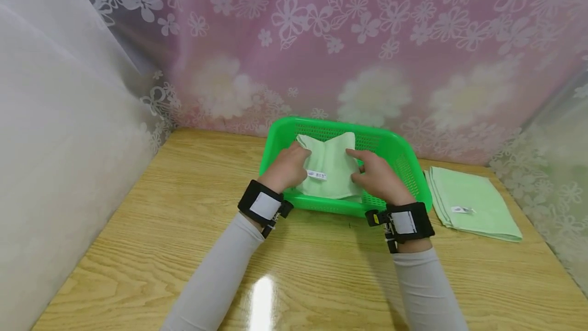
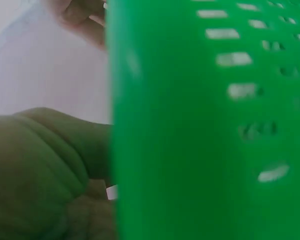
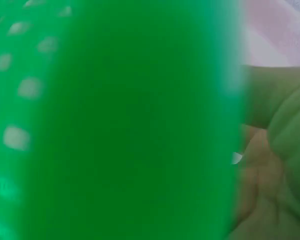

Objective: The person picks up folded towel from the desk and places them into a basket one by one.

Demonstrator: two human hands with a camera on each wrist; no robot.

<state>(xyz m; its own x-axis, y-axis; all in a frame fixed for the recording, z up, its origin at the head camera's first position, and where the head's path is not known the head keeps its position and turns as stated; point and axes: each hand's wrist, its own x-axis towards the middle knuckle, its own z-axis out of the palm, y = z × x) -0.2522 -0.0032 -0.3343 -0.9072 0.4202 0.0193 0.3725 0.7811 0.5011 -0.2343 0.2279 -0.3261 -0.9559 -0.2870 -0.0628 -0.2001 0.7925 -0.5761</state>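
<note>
A pale green folded towel [image 1: 329, 162] with a small white label lies inside a green plastic basket [image 1: 333, 204]. Its far edge dips in the middle between two raised corners. My left hand [image 1: 288, 165] reaches over the near rim and grips the towel's left side, fingers bent. On the other side, my right hand [image 1: 378, 175] has its index finger stretched out to the towel's right edge, thumb lower down beside it. The basket wall covers much of both wrist views, where the left thumb [image 2: 65, 135] and right thumb [image 3: 275, 95] show beside it.
A second pale green folded towel [image 1: 478, 203], also labelled, lies on the wooden table [image 1: 184, 208] to the right of the basket. A pink floral curtain [image 1: 321, 55] hangs behind, and a whitish curtain [image 1: 59, 132] hangs along the left side.
</note>
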